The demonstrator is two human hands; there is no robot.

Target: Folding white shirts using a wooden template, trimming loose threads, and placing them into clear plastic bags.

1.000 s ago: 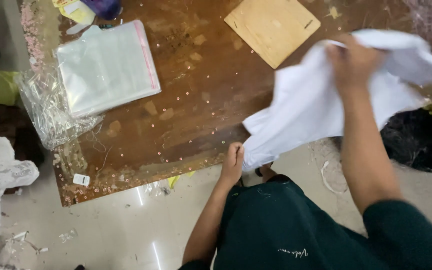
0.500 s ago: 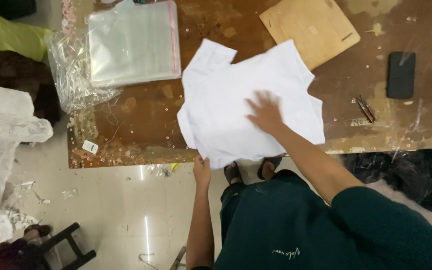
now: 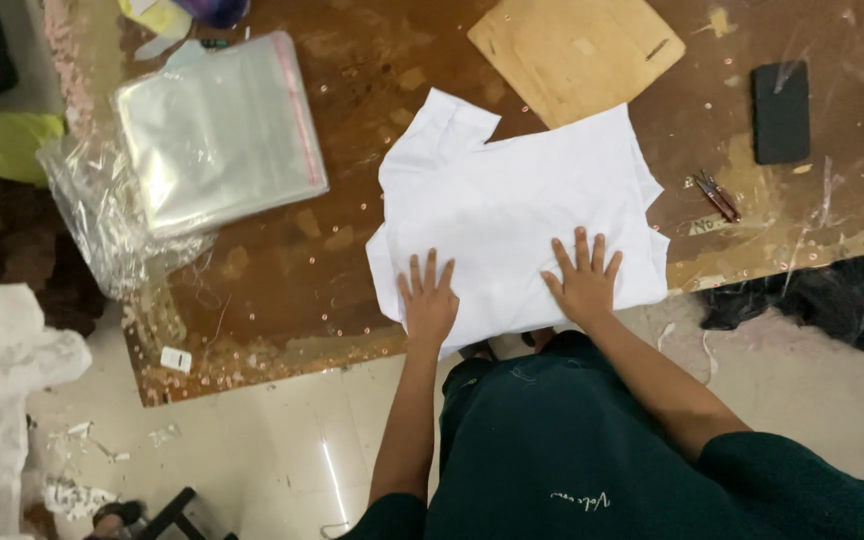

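both palms flat, fingers spread, nothing grasped: left hand [image 3: 429, 302] and right hand [image 3: 584, 279] pressing near edge of white cotton garment [image 3: 512, 205] spread on brown wooden table [image 3: 352, 100], sleeve beyond left fingertips, laid out, no fold yet made.

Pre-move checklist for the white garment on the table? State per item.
1. Both hands on the cloth: ok. Left hand and right hand press flat, fingers spread, on the white garment.
2. Garment fully on the table: not ok. Its near edge hangs past the table edge.
3. Garment flat: not ok. A sleeve at top left is folded over.
4. Wooden board clear of cloth: cannot tell. Its corner meets the garment's top edge.
5. Small scissors clear: ok, apart to the right.
6. Stack of clear bags clear: ok, apart to the left.
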